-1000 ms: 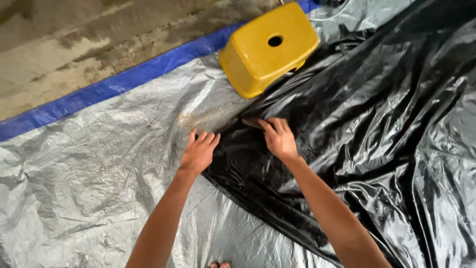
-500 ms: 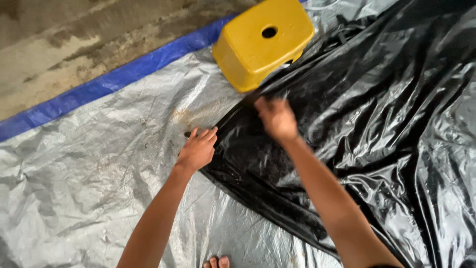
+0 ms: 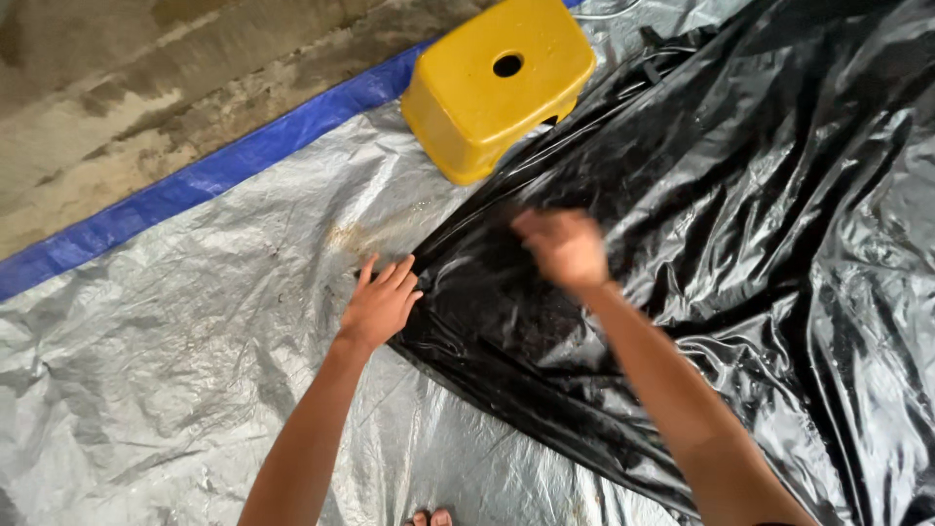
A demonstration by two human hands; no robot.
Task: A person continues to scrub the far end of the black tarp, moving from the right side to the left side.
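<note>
1. Crumpled glossy black plastic sheet (image 3: 740, 253) spread over a silver-grey woven tarpaulin (image 3: 166, 390) with a blue border; its pointed corner lies beside the left hand.
2. Left hand (image 3: 380, 304) flat, fingers spread, pressing on the sheet's edge where it meets the tarpaulin.
3. Right hand (image 3: 563, 245) over the black sheet, near the left; blurred, so grip cannot be told.
4. Yellow plastic stool (image 3: 497, 83) with a round hole stands beyond both hands, at the sheet's far edge.

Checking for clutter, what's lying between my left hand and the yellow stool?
Only bare silver tarp with a small brownish stain, between the left hand and yellow stool, seen from the head camera.
</note>
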